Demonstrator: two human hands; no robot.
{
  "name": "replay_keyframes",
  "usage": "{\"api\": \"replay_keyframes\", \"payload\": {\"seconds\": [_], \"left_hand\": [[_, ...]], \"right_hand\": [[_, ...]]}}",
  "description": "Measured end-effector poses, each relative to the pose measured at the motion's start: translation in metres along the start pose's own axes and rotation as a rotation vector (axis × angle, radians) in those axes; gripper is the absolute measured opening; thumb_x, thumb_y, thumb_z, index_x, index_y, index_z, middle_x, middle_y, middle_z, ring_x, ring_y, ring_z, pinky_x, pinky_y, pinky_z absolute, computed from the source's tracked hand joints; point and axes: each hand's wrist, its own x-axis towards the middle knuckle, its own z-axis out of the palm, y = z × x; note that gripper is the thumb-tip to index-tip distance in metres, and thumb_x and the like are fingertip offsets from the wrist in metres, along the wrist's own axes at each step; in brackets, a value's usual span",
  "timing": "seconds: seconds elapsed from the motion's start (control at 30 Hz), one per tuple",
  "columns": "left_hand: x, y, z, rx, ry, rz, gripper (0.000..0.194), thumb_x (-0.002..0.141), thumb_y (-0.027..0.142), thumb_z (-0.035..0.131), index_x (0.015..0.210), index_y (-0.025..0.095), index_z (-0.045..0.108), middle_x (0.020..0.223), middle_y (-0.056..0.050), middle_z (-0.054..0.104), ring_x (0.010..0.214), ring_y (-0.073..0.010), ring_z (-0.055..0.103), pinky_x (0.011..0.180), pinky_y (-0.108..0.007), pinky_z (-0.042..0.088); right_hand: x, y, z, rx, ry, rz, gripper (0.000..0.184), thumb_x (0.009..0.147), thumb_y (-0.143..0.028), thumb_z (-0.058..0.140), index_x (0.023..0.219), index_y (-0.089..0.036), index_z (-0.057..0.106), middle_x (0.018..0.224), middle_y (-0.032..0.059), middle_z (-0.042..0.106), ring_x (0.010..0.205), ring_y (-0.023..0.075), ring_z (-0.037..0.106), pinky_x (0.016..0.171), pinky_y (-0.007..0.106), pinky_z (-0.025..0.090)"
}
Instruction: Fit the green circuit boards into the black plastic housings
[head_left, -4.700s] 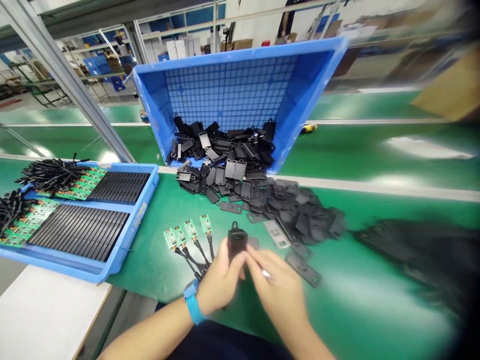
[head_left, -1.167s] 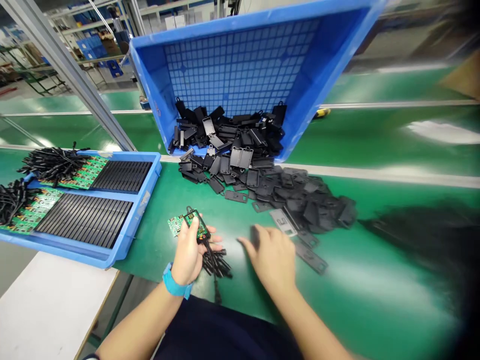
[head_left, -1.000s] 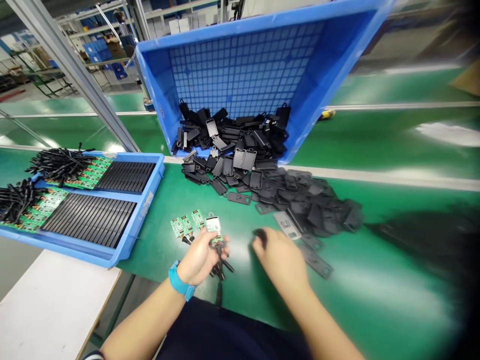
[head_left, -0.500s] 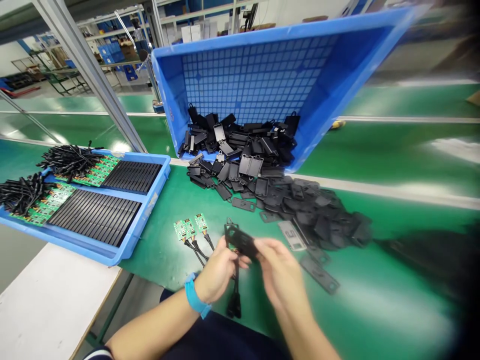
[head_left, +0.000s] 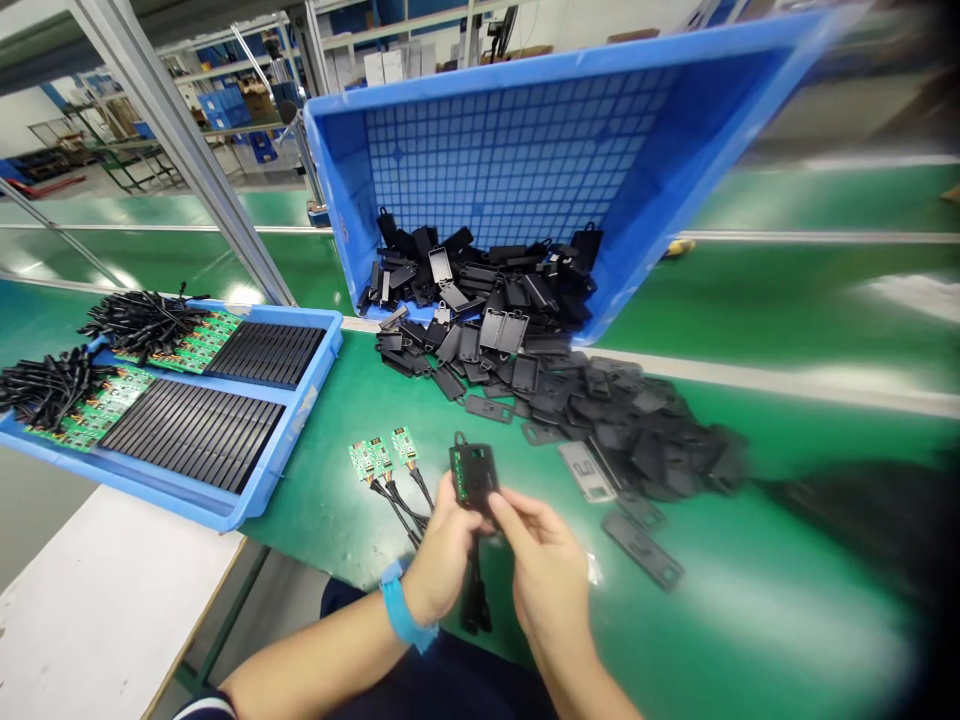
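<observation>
Both my left hand [head_left: 442, 560] and my right hand [head_left: 541, 570] grip a black plastic case [head_left: 474, 476] above the green mat. Green circuit board shows through the case's left side. A black cable [head_left: 475, 590] hangs down from it behind my hands and ends in a dark plug on the mat. Left of my left hand lie three small green circuit boards [head_left: 380, 456] with black leads. A flat black cover [head_left: 642, 550] lies right of my right hand.
A tilted blue crate [head_left: 517, 150] spills black plastic housings [head_left: 555, 392] onto the green mat [head_left: 322, 510]. A blue tray [head_left: 300, 425] on the left holds boards, cables and black strips. A white table [head_left: 97, 610] sits at lower left.
The circuit board held in my left hand earlier now sits in the black case, which both hands hold. The view has shifted slightly, and the cable hangs lower.
</observation>
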Motion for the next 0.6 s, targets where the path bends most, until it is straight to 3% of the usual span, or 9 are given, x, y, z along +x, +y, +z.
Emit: {"api": "replay_keyframes", "payload": {"seconds": [0.17,0.37,0.43,0.6], "left_hand": [[-0.001,-0.002,-0.003,0.098,0.035,0.003,0.033,0.081,0.028,0.046,0.113,0.021,0.045,0.096,-0.004,0.056,0.085,-0.0167,0.049,0.076,-0.027,0.037],[-0.004,0.005,0.001,0.193,0.012,0.076,0.039,0.084,0.032,0.045,0.119,0.017,0.040,0.110,-0.009,0.054,0.104,-0.0184,0.048,0.091,-0.028,0.032],[-0.005,0.006,0.002,0.227,0.033,0.097,0.040,0.084,0.034,0.045,0.119,0.016,0.040,0.111,-0.010,0.054,0.106,-0.0192,0.048,0.094,-0.028,0.031],[-0.008,0.006,0.000,0.316,0.058,0.178,0.037,0.084,0.034,0.043,0.117,0.016,0.043,0.116,-0.011,0.052,0.110,-0.0211,0.045,0.092,-0.029,0.033]], "right_hand": [[-0.003,-0.001,0.000,0.014,-0.002,0.016,0.024,0.063,-0.029,0.072,0.082,-0.016,0.064,0.081,0.0051,0.067,0.075,0.0189,0.061,0.067,0.031,0.051],[-0.005,-0.001,0.003,-0.049,-0.004,0.039,0.024,0.062,-0.031,0.072,0.079,-0.017,0.064,0.082,0.0051,0.066,0.076,0.0192,0.061,0.074,0.034,0.050],[-0.007,-0.001,0.003,-0.137,-0.010,-0.017,0.022,0.065,-0.033,0.070,0.079,-0.017,0.065,0.083,0.0059,0.065,0.078,0.0202,0.060,0.077,0.036,0.048],[-0.004,-0.013,-0.004,-0.522,-0.019,-0.308,0.018,0.068,-0.036,0.063,0.074,-0.020,0.069,0.097,0.0097,0.057,0.093,0.0255,0.053,0.082,0.040,0.043]]}}
